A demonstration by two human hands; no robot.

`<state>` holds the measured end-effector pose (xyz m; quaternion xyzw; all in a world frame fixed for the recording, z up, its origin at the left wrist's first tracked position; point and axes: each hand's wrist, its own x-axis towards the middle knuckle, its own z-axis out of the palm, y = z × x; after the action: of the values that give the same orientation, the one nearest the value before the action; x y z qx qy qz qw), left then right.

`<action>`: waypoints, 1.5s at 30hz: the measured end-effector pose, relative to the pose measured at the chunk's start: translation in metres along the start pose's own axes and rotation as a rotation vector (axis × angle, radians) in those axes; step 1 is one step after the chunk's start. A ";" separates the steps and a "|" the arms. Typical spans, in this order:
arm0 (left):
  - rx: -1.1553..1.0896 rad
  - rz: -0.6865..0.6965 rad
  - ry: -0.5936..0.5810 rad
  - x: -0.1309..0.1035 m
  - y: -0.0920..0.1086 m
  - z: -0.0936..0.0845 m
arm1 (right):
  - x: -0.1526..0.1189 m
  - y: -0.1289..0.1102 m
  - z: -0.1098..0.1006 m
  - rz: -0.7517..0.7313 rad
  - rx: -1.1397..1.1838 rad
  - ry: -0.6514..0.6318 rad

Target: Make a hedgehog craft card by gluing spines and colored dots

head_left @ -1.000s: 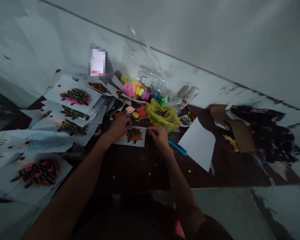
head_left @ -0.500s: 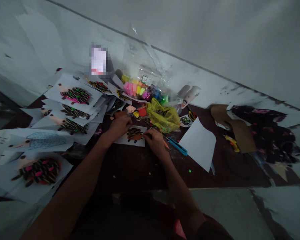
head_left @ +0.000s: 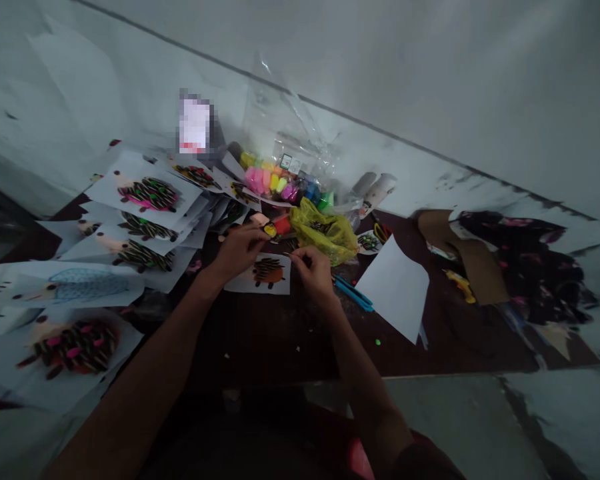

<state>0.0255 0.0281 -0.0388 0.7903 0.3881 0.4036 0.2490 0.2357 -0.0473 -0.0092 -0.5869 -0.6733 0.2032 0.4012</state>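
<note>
A small white sheet (head_left: 234,283) lies on the dark table, bearing a hedgehog figure (head_left: 269,272) with an orange-brown body and sunflower-seed spines. My right hand (head_left: 313,268) is above the sheet's right edge, thumb and forefinger pinched on a thin sliver that looks like a sunflower seed (head_left: 287,254). Above the sheet's left side is my left hand (head_left: 241,252), its fingers drawn together beside a yellow lump (head_left: 270,230); what they hold, if anything, is too small to make out. Just behind both hands sits an open yellow plastic bag (head_left: 325,230) with seeds inside.
Paper sheets with seed hedgehogs (head_left: 147,193) pile up at left. Behind is a clear bag of coloured clay (head_left: 285,180). To the right lie a blue cutter (head_left: 353,293), blank white paper (head_left: 397,287), brown cardboard (head_left: 483,270) and dark patterned cloth (head_left: 525,260).
My right hand has lifted away from the hedgehog's right side, with a sliver now showing at its fingertips. My left hand has shifted slightly right, closer to the yellow lump.
</note>
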 end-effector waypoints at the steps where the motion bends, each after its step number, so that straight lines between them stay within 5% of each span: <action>1: -0.059 0.012 0.000 0.000 0.003 -0.001 | 0.002 -0.003 0.003 -0.016 0.000 -0.014; 10: -0.401 -0.083 -0.176 0.001 0.014 0.000 | 0.021 -0.017 0.022 -0.045 -0.027 -0.084; 18: -0.477 -0.223 -0.129 0.002 0.021 -0.010 | 0.032 -0.014 0.028 -0.012 0.096 -0.039; 24: -0.401 -0.232 -0.002 0.003 0.017 -0.009 | 0.049 -0.002 0.014 0.028 -0.321 -0.018; 27: -0.390 -0.236 -0.042 0.002 0.018 -0.010 | 0.044 -0.002 0.008 0.000 -0.373 0.012; 32: -0.425 -0.217 -0.090 0.001 0.018 -0.007 | 0.026 -0.011 0.004 -0.138 -0.092 -0.118; 42: -0.343 -0.086 -0.251 -0.001 0.025 -0.006 | 0.006 -0.016 -0.001 -0.094 -0.089 -0.145; 45: -0.240 -0.069 -0.189 0.000 0.017 -0.007 | -0.004 -0.006 -0.003 -0.055 -0.113 -0.109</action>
<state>0.0269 0.0190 -0.0223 0.7755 0.3389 0.3621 0.3906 0.2339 -0.0531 -0.0039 -0.5780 -0.7205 0.1854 0.3354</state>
